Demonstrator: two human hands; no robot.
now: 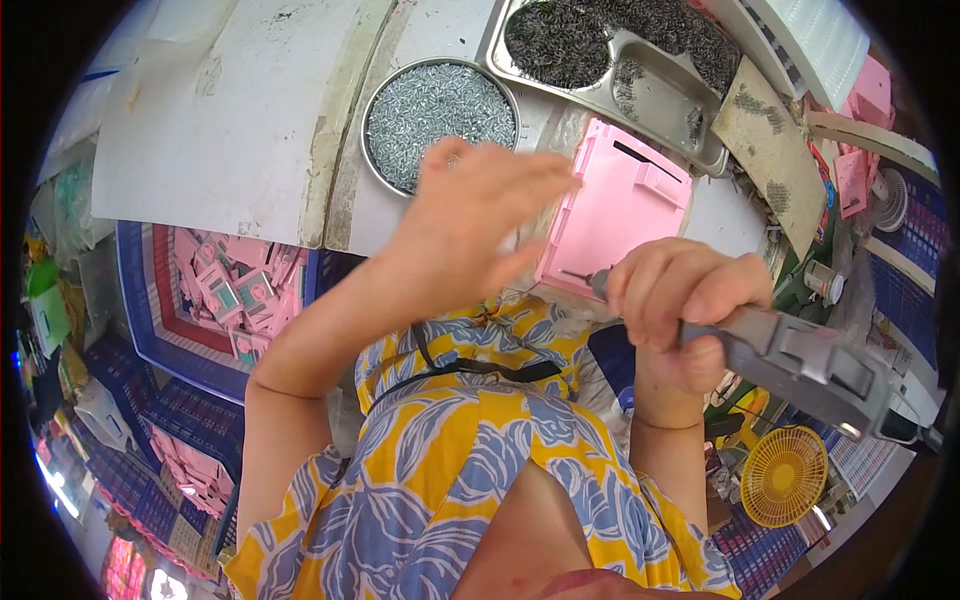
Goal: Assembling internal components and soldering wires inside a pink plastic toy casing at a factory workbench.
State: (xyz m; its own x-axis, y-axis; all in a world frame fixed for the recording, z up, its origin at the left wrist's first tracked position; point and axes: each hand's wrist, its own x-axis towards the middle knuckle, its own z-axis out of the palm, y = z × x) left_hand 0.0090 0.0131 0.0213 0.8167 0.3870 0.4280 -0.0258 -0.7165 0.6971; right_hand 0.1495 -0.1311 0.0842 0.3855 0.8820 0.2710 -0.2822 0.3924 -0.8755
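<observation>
Pink plastic panel (622, 215) lies flat on the tabletop (357, 222), straight ahead of the person's torso & btwn both hands: just right of L hand (500, 215), beyond & a bit left of R hand (690, 300). Slot near its far edge, small raised block by the right side.

L hand: released, fingers loosely spread & pointing right, thumb apart and lower. It overlaps the panel's left edge in view; motion blur there, so can't tell if fingertips touch. L elbow bent, forearm slanting up & right past the near side of the round metal bowl (367, 150) full of silver screws (440, 105).

R hand: clenched around a grey elec. screwdriver (800, 365), knuckles up, thumb wrapped underneath. R forearm comes up nearly vert., right of torso. Tool body slants down to the right, w/ cord at rear end; bit (575, 275) points left, at the panel's near edge.

Beyond the panel: metal tray (660, 100) w/ dark small parts (556, 40). Lower left, below tabletop level: blue basket (185, 358) holding pink pcs (240, 290). Lower right: yellow fan (785, 477).
</observation>
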